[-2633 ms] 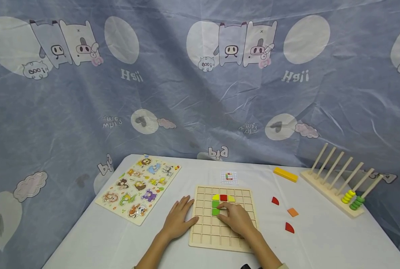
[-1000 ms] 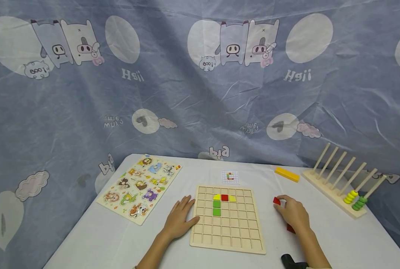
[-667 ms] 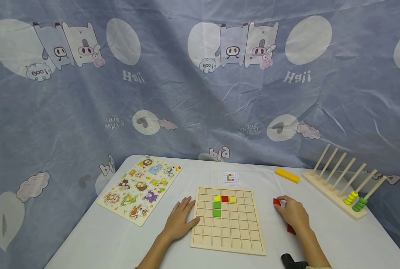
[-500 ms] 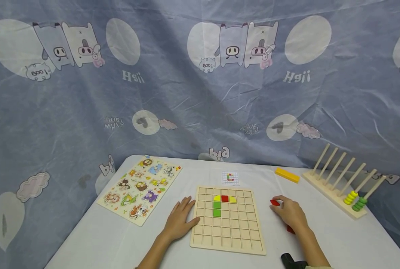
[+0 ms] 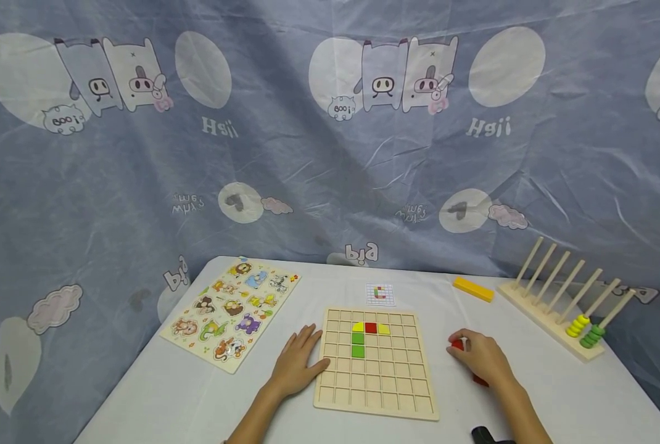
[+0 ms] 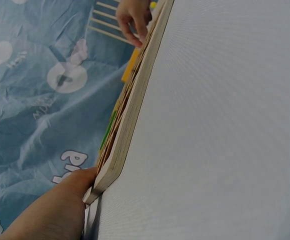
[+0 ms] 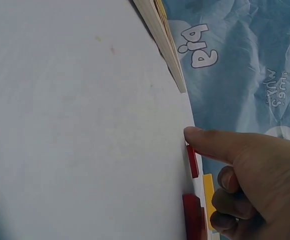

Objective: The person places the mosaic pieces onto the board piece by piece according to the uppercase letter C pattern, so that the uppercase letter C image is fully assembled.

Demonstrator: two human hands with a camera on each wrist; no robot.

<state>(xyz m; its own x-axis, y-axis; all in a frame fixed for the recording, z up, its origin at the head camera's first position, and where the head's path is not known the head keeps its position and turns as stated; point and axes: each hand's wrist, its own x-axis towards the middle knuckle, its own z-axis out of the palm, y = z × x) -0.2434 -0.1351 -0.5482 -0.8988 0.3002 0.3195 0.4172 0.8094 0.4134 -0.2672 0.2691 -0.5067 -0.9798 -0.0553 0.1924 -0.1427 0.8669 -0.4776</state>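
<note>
A wooden grid board (image 5: 377, 385) lies on the white table with two green squares (image 5: 358, 345), a red square (image 5: 371, 328) and two yellow curved pieces (image 5: 383, 328) in its cells. My left hand (image 5: 297, 367) rests flat at its left edge, the thumb touching the rim. Right of the board, my right hand (image 5: 482, 357) pinches a red quarter-circle piece (image 5: 457, 345) between thumb and fingers, low over the table. Another red piece (image 5: 480, 380) lies partly under that hand. In the right wrist view, the red piece (image 7: 192, 161) shows just below the thumb.
A small printed pattern card (image 5: 380, 295) lies behind the board. An animal puzzle board (image 5: 232, 311) is at left. At right are a yellow bar (image 5: 473, 289) and a wooden peg rack (image 5: 549, 317) with yellow and green beads. A black object (image 5: 482, 435) sits near the right forearm.
My right hand has left the green squares on the board, moved right and taken up a red quarter-circle piece, which has since turned in the fingers. The left hand stays put.
</note>
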